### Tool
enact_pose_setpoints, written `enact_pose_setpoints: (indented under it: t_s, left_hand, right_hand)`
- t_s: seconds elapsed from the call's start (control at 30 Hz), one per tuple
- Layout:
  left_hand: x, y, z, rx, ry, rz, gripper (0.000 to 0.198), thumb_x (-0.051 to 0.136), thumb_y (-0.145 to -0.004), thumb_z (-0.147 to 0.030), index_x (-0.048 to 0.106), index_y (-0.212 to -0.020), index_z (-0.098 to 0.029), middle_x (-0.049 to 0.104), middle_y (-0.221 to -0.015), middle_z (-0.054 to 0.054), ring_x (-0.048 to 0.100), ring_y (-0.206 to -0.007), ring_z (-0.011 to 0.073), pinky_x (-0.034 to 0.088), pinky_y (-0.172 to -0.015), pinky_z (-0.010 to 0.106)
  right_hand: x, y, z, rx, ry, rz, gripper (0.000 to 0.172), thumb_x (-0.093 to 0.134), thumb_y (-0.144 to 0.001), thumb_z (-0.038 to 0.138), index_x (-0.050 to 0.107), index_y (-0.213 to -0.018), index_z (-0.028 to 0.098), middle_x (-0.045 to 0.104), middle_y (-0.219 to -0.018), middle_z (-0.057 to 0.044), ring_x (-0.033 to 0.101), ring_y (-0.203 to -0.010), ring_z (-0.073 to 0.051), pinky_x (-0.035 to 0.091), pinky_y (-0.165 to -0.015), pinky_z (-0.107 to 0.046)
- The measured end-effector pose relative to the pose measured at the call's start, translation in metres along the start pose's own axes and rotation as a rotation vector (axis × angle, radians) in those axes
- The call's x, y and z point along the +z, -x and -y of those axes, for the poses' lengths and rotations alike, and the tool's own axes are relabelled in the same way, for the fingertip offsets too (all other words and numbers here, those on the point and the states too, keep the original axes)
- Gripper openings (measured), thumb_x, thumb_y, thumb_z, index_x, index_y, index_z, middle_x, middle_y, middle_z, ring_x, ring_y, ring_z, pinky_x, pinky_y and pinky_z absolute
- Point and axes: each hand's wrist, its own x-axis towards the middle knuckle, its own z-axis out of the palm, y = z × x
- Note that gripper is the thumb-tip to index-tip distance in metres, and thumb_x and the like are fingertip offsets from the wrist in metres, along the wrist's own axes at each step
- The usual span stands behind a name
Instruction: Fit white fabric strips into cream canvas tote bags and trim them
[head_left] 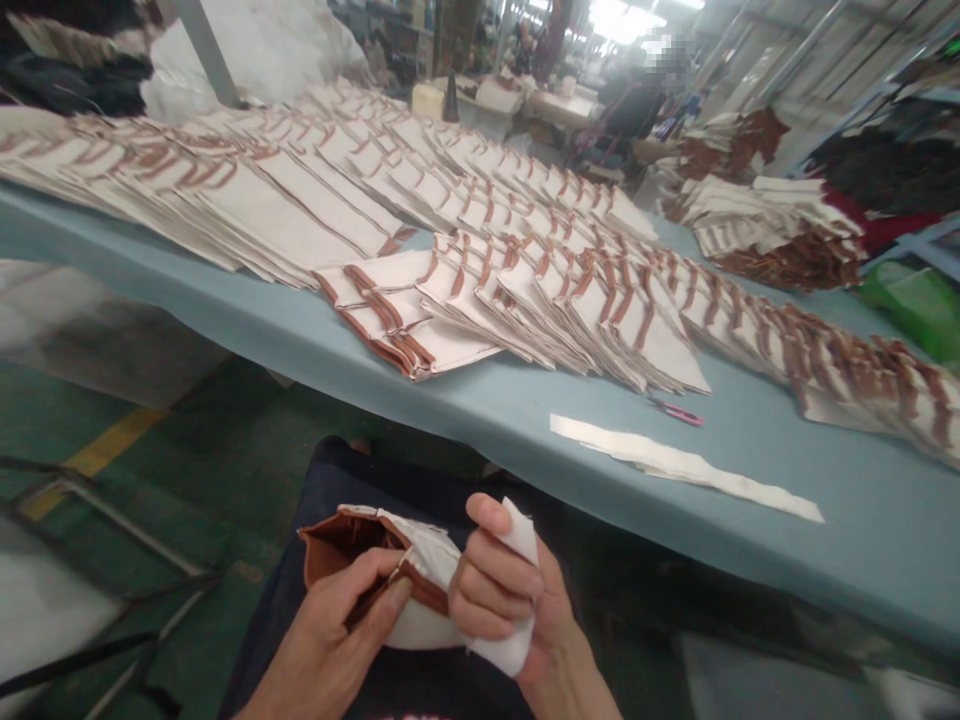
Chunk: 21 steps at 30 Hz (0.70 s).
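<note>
Over my lap I hold a cream fabric pouch (427, 560) with a brown lining and brown trim, partly turned inside out. My left hand (330, 640) pinches its brown-edged opening with thumb and fingers. My right hand (499, 590) is closed round the cream body of the pouch, its fingers curled over the cloth. Both hands sit below the near edge of a light blue table (525, 440).
Long rows of flat cream pieces with brown straps (480, 260) cover the table. A loose cream fabric strip (682, 465) and small pink snips (679, 412) lie near the front edge. A person (637, 100) sits at the far end. Green floor lies to the left.
</note>
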Motion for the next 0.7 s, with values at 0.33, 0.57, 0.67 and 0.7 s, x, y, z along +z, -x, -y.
enact_pose_setpoints:
  t_s: [0.33,0.57,0.67,0.7]
  left_hand:
    - [-0.004,-0.008,0.001,0.115,-0.037,-0.075,0.025,0.065,-0.095,-0.039,0.084,-0.099,-0.024,0.082,-0.091,0.003,0.073,-0.081,0.0208,0.056,-0.076,0.021]
    - [-0.004,-0.020,-0.016,0.188,-0.093,-0.089,0.028,0.062,-0.094,-0.040,0.083,-0.095,-0.020,0.079,-0.082,0.003,0.071,-0.068,0.0188,0.056,-0.064,0.022]
    - [-0.004,-0.028,-0.019,0.231,-0.153,-0.101,0.029,0.059,-0.096,-0.040,0.080,-0.095,-0.020,0.080,-0.085,0.004,0.073,-0.072,0.0195,0.055,-0.065,0.023]
    - [-0.004,-0.031,-0.020,0.225,-0.170,-0.120,0.028,0.059,-0.096,-0.041,0.078,-0.097,-0.020,0.080,-0.085,0.004,0.073,-0.073,0.0197,0.055,-0.065,0.023]
  right_hand:
    - [0.008,0.006,0.000,-0.264,0.536,-0.178,0.025,0.077,-0.095,0.041,0.067,-0.085,0.020,0.027,-0.043,0.015,0.015,-0.036,-0.002,0.022,-0.038,-0.011]
    - [0.010,0.011,0.007,-0.314,1.022,-0.381,0.031,0.076,-0.094,0.048,0.072,-0.089,0.018,0.046,-0.057,0.007,0.030,-0.047,-0.004,0.021,-0.043,-0.017]
    - [0.016,0.008,0.012,-0.356,1.075,-0.390,0.032,0.074,-0.095,0.049,0.074,-0.090,0.018,0.048,-0.059,0.006,0.033,-0.048,-0.005,0.023,-0.043,-0.018]
    - [0.019,0.005,0.015,-0.378,1.054,-0.388,0.032,0.074,-0.095,0.050,0.073,-0.090,0.018,0.046,-0.057,0.007,0.031,-0.046,-0.005,0.022,-0.042,-0.018]
